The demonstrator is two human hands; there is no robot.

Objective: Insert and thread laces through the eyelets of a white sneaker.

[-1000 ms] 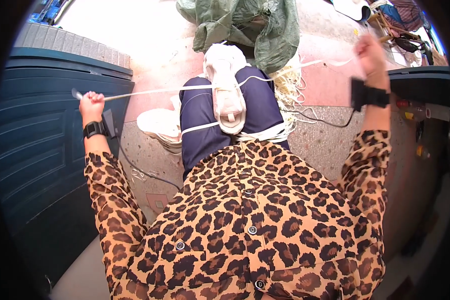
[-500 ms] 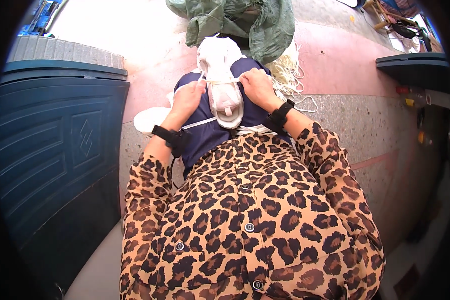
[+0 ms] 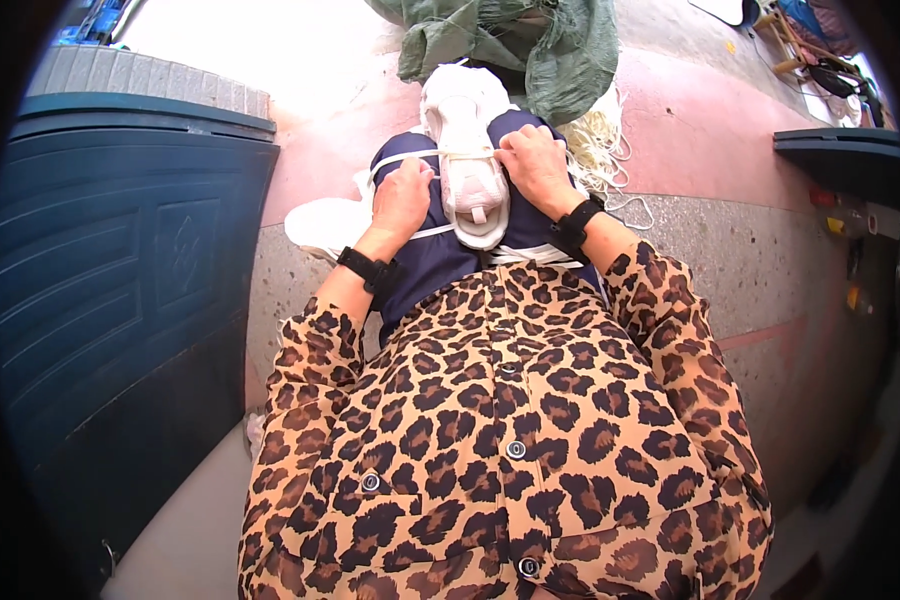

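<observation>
White cloth bundle (image 3: pixel 467 150), soft and lumpy, sits on the person's lap with thin white string (image 3: pixel 410 160) around it. Left hand (image 3: pixel 402 197) and right hand (image 3: pixel 534 167) are both closed, pinching the string beside the bundle

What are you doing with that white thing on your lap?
A person in a leopard-print shirt sits with a white bundle resting on their knees. Both hands are on it: the left hand pinches a white cord that wraps across the bundle, and the right hand presses on the cord at the other side. A green cloth lies on the ground beyond.
</observation>
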